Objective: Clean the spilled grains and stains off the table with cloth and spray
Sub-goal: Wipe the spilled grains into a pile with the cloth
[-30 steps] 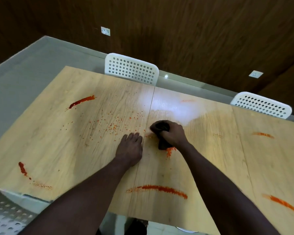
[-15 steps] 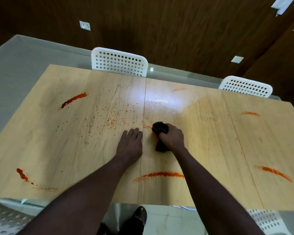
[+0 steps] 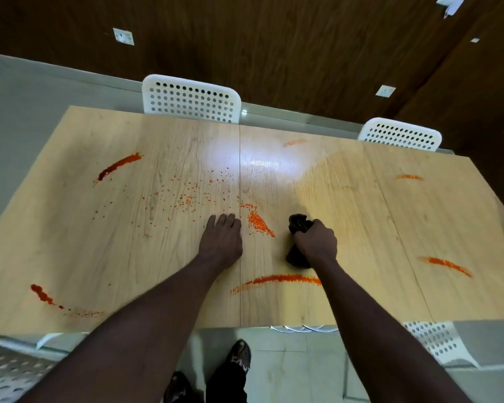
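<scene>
Grains (image 3: 258, 223) lie heaped between the left hand (image 3: 221, 242), flat with fingers straight, and the right hand (image 3: 316, 242), which grips a dark cloth (image 3: 298, 223) on the wooden table (image 3: 361, 228). A red streak (image 3: 282, 279) runs just behind the right wrist. White perforated chairs (image 3: 191, 98) line the far edge.

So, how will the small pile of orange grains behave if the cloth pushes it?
Probably scatters rather than slides as one: the pile is loose, with strays lying to its left. Grains look tiny and light, so the bunched cloth may roll over some.
</scene>
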